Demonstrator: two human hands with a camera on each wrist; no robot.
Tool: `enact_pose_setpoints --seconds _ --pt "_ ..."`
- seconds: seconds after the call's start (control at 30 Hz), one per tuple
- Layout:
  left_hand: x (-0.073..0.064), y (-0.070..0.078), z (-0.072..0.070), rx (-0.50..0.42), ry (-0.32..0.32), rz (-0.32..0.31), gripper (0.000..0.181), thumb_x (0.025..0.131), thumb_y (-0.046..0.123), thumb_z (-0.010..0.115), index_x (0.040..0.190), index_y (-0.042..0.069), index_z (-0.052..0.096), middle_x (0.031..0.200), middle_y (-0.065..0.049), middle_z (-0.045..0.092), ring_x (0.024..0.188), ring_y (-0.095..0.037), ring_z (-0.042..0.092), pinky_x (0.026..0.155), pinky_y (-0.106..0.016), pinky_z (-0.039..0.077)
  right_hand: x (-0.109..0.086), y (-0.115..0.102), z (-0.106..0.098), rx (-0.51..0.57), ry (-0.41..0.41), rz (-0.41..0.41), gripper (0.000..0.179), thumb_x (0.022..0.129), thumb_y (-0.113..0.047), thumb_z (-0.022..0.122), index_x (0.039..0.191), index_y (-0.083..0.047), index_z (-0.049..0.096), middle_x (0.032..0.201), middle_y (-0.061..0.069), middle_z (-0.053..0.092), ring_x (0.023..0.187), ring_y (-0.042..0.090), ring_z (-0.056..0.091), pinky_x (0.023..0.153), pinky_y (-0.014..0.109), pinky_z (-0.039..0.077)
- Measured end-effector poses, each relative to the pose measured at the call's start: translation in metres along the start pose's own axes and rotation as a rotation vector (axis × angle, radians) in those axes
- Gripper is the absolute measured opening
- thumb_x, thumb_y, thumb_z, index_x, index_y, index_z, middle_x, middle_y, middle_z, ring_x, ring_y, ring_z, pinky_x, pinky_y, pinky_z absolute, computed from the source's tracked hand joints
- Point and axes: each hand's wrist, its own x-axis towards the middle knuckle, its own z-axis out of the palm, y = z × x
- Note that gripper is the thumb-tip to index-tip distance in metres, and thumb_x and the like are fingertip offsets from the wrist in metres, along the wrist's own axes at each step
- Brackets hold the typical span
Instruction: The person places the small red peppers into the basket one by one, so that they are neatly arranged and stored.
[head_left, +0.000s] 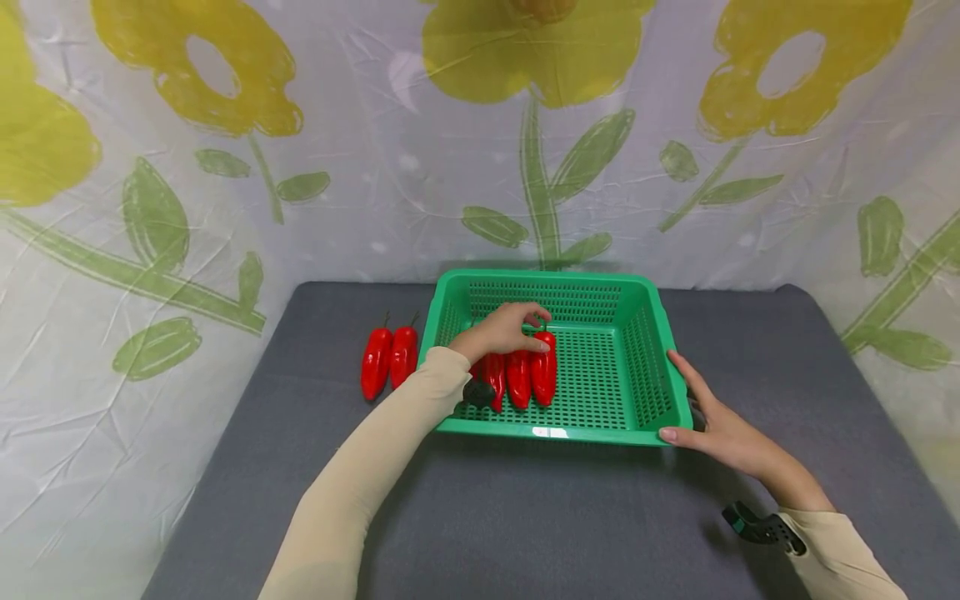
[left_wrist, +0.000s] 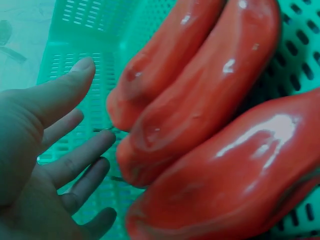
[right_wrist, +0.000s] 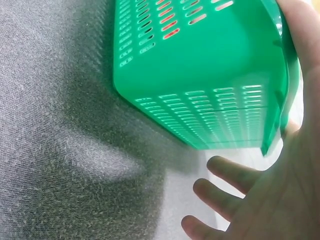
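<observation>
My left hand (head_left: 504, 328) reaches into a green basket (head_left: 551, 432), over the stem end of the rightmost red chili pepper (head_left: 543, 379). In the left wrist view, its thumb and fingers are spread beside the ends of several glossy red peppers (left_wrist: 200, 95), with nothing between them. The peppers lie side by side in the left half of the basket; my sleeve and hand hide part of them. My right hand (head_left: 723, 433) touches the basket's front right corner, thumb on the front rim and forefinger on the right rim. Its other fingers (right_wrist: 220, 200) extend straight outside the wall.
Two more red peppers (head_left: 377, 364) lie on the grey table (head_left: 525, 517), left of the basket, stems pointing to the back. A cloth with yellow flowers (head_left: 360, 167) hangs behind and beside the table. A black band (head_left: 765, 529) circles my right wrist.
</observation>
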Motion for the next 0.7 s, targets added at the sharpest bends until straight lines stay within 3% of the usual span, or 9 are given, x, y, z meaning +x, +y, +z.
enact_pose_setpoints --seconds 0.33,0.7 --pt "-0.013 0.012 -0.018 -0.046 0.046 0.061 0.058 0.091 0.033 0.071 0.142 0.014 0.050 0.143 -0.010 0.056 0.134 -0.024 0.051 0.109 -0.042 0.046 -0.001 0.001 0.001 -0.001 -0.002 0.004 0.108 0.091 -0.024 0.070 0.156 -0.039 -0.015 0.164 0.028 -0.006 0.137 0.066 0.022 0.090 0.075 0.040" --pt "-0.054 0.024 -0.052 -0.094 0.173 0.181 0.057 0.089 0.033 0.074 0.140 0.017 0.053 0.140 -0.006 0.059 0.134 -0.023 0.051 0.112 -0.045 0.042 0.000 0.001 0.001 0.019 -0.006 -0.002 0.108 0.091 -0.022 0.069 0.156 -0.040 -0.015 0.163 0.028 -0.004 0.138 0.065 0.023 0.091 0.072 0.042"
